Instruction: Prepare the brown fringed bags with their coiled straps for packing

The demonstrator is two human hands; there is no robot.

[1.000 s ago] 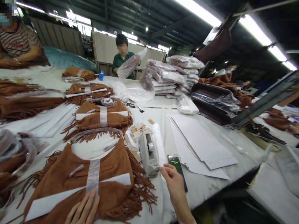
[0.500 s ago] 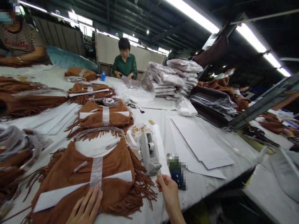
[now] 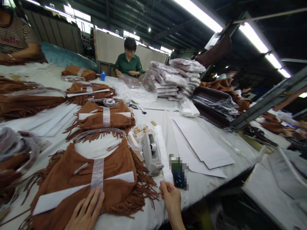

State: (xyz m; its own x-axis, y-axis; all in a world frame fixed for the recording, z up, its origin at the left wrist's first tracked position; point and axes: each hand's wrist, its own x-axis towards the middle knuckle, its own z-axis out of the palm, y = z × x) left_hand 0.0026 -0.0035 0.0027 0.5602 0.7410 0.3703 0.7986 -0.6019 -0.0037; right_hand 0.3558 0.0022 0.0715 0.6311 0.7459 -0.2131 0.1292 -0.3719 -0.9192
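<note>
While the left hand is lying flat on the fringed brown bag, fingers spread slightly over the lower end of a translucent band, the right hand is hovering beside the bag's fringe, thumb and fingertips pinching together. Whether a piece of clear tape is sitting between them is too faint to tell. The bag is resting on the surface under the left hand, a white strip running aslant beneath the band.

The person seems to be taping the band down; the next move probably calls for keeping it flat with the left hand and bringing the right fingertips over its loose end.

Just beyond the right hand, a grey dispenser is holding a roll. Farther beyond it, clear plastic packets are piling up, brownish contents showing through dimly. To their left, a co-worker is bending over another packet. Past the left hand, a small blue box is standing, its contents hidden.
</note>
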